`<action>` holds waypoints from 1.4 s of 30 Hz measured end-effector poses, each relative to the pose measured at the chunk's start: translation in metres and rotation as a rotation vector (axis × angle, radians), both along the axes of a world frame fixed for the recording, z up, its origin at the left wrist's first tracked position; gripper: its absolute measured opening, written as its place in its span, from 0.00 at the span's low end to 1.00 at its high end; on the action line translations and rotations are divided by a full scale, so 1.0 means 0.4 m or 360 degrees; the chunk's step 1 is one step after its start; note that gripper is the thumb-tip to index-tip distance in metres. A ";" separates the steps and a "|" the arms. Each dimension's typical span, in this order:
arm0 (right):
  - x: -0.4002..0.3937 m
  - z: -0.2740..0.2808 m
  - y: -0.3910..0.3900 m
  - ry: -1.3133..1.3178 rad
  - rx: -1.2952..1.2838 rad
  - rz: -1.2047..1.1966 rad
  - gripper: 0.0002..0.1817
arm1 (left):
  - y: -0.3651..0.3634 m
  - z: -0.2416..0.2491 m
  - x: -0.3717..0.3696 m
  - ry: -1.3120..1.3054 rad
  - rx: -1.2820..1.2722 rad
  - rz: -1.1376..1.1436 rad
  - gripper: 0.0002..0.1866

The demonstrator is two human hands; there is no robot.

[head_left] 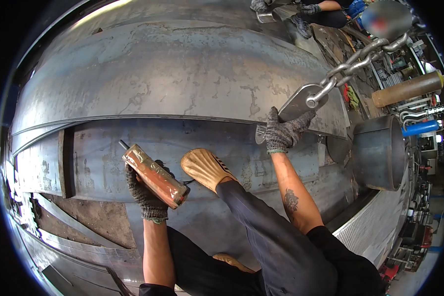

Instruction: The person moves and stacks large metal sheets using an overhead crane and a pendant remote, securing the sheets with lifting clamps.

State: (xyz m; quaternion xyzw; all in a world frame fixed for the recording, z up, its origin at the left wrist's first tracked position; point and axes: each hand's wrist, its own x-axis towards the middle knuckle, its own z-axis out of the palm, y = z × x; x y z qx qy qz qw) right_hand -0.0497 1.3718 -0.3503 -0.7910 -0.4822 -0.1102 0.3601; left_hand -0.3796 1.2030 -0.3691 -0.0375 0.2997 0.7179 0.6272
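Note:
My left hand (145, 195), in a dark knit glove, is closed around a crane remote control (155, 176) wrapped in clear plastic, with a short antenna at its upper end. In a grey glove, my right hand (284, 132) grips a metal lifting clamp (297, 102) at the near edge of the stacked steel plates (172, 81). Part of the clamp's jaw shows below the plate edge; the glove hides the rest. A heavy chain (348, 70) runs from the clamp's shackle pin toward the upper right.
My tan shoe (204, 165) rests on lower steel plate (251, 163) beside the stack. A co-worker's gloved hand (311, 9) is at the top, near another metal clamp (266, 18). To the right are a large steel pipe section (377, 153), a rusty cylinder (407, 90) and a blue cylinder (420, 128).

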 end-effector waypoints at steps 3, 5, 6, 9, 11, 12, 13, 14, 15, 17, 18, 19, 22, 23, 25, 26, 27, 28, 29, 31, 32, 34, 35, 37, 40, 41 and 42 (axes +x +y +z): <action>0.004 -0.007 0.002 -0.0046 -0.0026 -0.0065 0.69 | 0.021 0.023 0.022 0.0050 -0.0078 0.0073 0.30; -0.002 -0.019 0.004 -0.0048 -0.0086 -0.0086 0.70 | 0.032 0.084 0.056 0.0029 -0.0085 0.0099 0.24; 0.012 -0.040 0.014 -0.0057 -0.0221 -0.0205 0.71 | 0.026 0.073 0.054 -0.0001 -0.0098 0.0092 0.22; -0.010 0.017 0.032 0.0240 -0.0911 -0.0521 0.74 | 0.036 0.038 0.062 -0.0114 -0.0102 0.0137 0.16; 0.028 -0.059 0.023 -0.0344 0.0044 -0.0234 0.72 | 0.047 0.036 0.066 -0.0224 -0.0093 0.0056 0.14; 0.023 -0.045 0.030 -0.0340 0.0036 -0.0188 0.72 | 0.050 0.040 0.072 -0.0285 -0.0114 0.0004 0.14; 0.017 -0.033 0.027 -0.0274 -0.0032 -0.0193 0.71 | 0.054 0.034 0.075 -0.0244 -0.0146 -0.0008 0.12; 0.010 -0.021 0.017 -0.0207 -0.0100 -0.0211 0.71 | 0.047 0.012 0.079 -0.0205 -0.0157 0.0022 0.11; 0.005 -0.009 0.014 -0.0115 -0.0119 -0.0186 0.69 | 0.049 0.013 0.084 -0.0194 -0.0140 -0.0002 0.11; 0.008 -0.007 0.007 -0.0155 -0.0097 -0.0149 0.70 | 0.049 0.011 0.092 -0.0173 -0.0135 -0.0062 0.12; 0.006 -0.005 0.007 -0.0187 -0.0061 -0.0122 0.70 | 0.050 0.020 0.097 -0.0170 -0.0133 -0.0057 0.12; 0.001 -0.002 0.008 -0.0183 -0.0055 -0.0119 0.70 | 0.052 0.028 0.107 -0.0088 -0.0102 -0.0069 0.13; -0.020 0.009 0.007 -0.0100 -0.0209 -0.0297 0.70 | 0.049 0.047 0.117 -0.0023 -0.0156 -0.0064 0.13; -0.022 0.012 0.001 -0.0028 -0.0250 -0.0286 0.70 | 0.046 0.041 0.114 -0.0004 -0.0178 -0.0058 0.13; -0.051 0.052 0.003 0.0200 -0.0637 -0.0371 0.71 | 0.051 0.050 0.108 -0.0033 -0.0206 -0.0040 0.14; -0.007 -0.027 0.029 -0.0142 -0.0365 -0.0426 0.71 | 0.046 0.061 0.107 0.0060 -0.0142 -0.0013 0.15; 0.033 -0.101 0.053 -0.0497 -0.0104 -0.0521 0.72 | 0.036 0.042 0.093 0.0115 -0.0086 -0.0082 0.17; 0.000 -0.036 0.022 -0.0136 -0.0191 -0.0324 0.72 | 0.030 0.053 0.087 0.0132 -0.0083 -0.0104 0.16; 0.000 -0.029 0.018 -0.0102 -0.0189 -0.0299 0.71 | 0.033 0.052 0.083 0.0132 -0.0165 -0.0062 0.16; 0.001 -0.017 0.014 -0.0074 -0.0180 -0.0293 0.71 | 0.035 0.036 0.073 0.0081 -0.0106 -0.0020 0.15; 0.000 -0.010 0.009 -0.0008 -0.0193 -0.0252 0.70 | 0.039 0.030 0.069 0.0063 -0.0092 0.0003 0.16; 0.004 -0.004 0.014 0.0061 -0.0184 -0.0232 0.70 | 0.040 0.046 0.066 0.0011 -0.0113 -0.0055 0.18; 0.010 -0.013 0.016 0.0001 -0.0129 -0.0194 0.69 | 0.042 0.041 0.066 -0.0032 -0.0115 -0.0064 0.19; 0.011 -0.021 0.011 -0.0134 0.0018 -0.0108 0.68 | 0.039 0.028 0.063 -0.0071 -0.0112 -0.0096 0.20; -0.002 0.008 0.003 -0.0007 -0.0087 -0.0142 0.68 | 0.047 0.029 0.067 -0.0071 -0.0134 -0.0055 0.21; 0.006 -0.004 0.008 -0.0029 -0.0035 -0.0121 0.68 | 0.046 0.033 0.069 -0.0071 -0.0121 -0.0078 0.21; 0.006 0.000 0.010 -0.0035 -0.0039 -0.0141 0.68 | 0.044 0.039 0.070 -0.0069 -0.0112 -0.0101 0.21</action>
